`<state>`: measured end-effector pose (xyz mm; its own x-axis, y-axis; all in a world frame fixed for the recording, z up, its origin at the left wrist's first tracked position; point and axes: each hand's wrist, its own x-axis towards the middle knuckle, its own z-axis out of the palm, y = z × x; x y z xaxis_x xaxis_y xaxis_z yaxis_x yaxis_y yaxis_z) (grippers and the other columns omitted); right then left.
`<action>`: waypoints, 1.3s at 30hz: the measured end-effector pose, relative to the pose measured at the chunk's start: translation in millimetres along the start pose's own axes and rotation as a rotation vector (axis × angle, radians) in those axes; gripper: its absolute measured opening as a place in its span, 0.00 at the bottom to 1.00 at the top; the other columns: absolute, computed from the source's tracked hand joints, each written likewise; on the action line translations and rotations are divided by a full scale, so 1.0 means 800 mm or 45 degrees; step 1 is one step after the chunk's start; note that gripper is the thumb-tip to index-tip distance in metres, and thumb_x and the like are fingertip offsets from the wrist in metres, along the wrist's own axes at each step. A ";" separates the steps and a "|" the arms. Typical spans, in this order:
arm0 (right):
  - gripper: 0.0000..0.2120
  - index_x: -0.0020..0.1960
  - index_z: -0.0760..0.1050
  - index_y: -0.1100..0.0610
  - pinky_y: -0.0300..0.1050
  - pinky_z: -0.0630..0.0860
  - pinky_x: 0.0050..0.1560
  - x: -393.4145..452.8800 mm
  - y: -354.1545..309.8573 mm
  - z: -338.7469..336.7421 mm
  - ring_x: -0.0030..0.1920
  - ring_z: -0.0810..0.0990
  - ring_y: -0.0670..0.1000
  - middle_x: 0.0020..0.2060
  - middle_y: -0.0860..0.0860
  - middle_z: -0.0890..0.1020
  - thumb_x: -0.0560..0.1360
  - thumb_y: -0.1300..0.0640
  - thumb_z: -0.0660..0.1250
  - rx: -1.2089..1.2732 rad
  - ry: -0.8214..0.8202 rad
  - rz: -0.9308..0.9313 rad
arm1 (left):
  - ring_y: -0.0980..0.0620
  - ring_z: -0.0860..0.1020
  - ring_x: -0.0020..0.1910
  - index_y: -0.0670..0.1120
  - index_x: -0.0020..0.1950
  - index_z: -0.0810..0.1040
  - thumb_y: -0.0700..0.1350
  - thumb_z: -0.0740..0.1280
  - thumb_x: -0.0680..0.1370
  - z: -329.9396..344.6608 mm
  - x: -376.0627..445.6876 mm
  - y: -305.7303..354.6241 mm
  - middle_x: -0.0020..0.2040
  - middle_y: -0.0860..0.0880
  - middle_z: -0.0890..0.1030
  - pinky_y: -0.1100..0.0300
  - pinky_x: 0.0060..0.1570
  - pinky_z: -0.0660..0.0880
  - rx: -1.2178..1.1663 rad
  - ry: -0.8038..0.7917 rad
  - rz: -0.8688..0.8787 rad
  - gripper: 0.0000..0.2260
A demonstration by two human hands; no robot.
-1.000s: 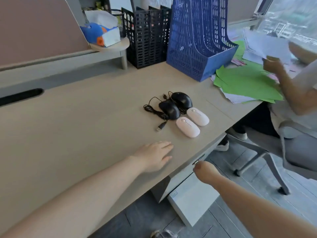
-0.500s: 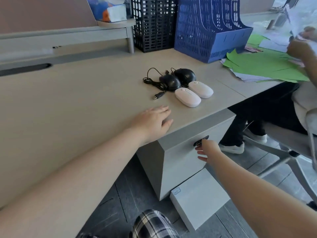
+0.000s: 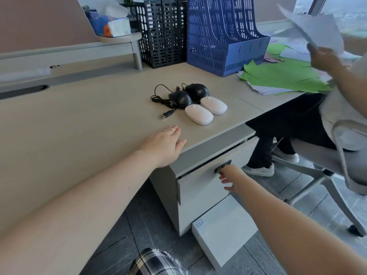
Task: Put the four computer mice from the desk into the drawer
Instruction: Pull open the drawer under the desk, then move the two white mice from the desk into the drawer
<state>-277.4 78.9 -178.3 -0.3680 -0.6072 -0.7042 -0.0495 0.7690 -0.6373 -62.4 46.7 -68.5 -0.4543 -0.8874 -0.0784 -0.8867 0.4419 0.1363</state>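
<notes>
four computer mice lie clustered near the front right corner of the desk (image 3: 79, 126), none yet moved: near white mouse (image 3: 199, 114), far white mouse (image 3: 214, 105), near black mouse (image 3: 180, 96), far black mouse (image 3: 197, 90), with a coiled cable (image 3: 161, 98) and usb plug (image 3: 166, 115) to their left. each white mouse's long axis runs diagonally, wheel end toward the far left. the drawer (image 3: 206, 187) now shows a dark gap along its top edge, where half a second ago it sat flush, so opening appears begun. the right hand (image 3: 231, 178) curls at the handle (image 3: 222, 166), grip unclear; the left hand (image 3: 163, 143) rests flat, empty.
</notes>
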 end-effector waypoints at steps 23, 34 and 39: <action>0.19 0.30 0.66 0.55 0.43 0.69 0.37 -0.077 0.044 -0.074 0.39 0.73 0.54 0.30 0.48 0.70 0.78 0.52 0.53 -1.540 0.424 -0.783 | 0.50 0.50 0.79 0.41 0.79 0.50 0.53 0.49 0.84 0.018 -0.072 0.046 0.80 0.45 0.51 0.56 0.76 0.50 0.143 -0.006 -0.061 0.27; 0.13 0.30 0.69 0.55 0.37 0.67 0.27 -0.105 0.099 -0.129 0.29 0.72 0.50 0.29 0.48 0.73 0.74 0.57 0.58 -1.672 0.444 -0.376 | 0.50 0.53 0.79 0.42 0.79 0.52 0.53 0.48 0.84 0.007 -0.079 0.051 0.80 0.47 0.52 0.53 0.74 0.56 0.190 -0.024 -0.066 0.26; 0.10 0.38 0.72 0.56 0.43 0.74 0.39 -0.103 0.091 -0.131 0.40 0.76 0.54 0.35 0.49 0.75 0.76 0.55 0.57 -1.604 0.431 -0.371 | 0.44 0.71 0.68 0.45 0.71 0.69 0.55 0.49 0.83 0.001 -0.068 0.044 0.72 0.48 0.70 0.49 0.61 0.71 0.223 0.044 -0.050 0.22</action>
<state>-347.7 206.2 -133.9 -0.3991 -0.8417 -0.3638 -0.9152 0.3902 0.1010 -69.1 110.8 -60.6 -0.4183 -0.9072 -0.0460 -0.9066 0.4201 -0.0409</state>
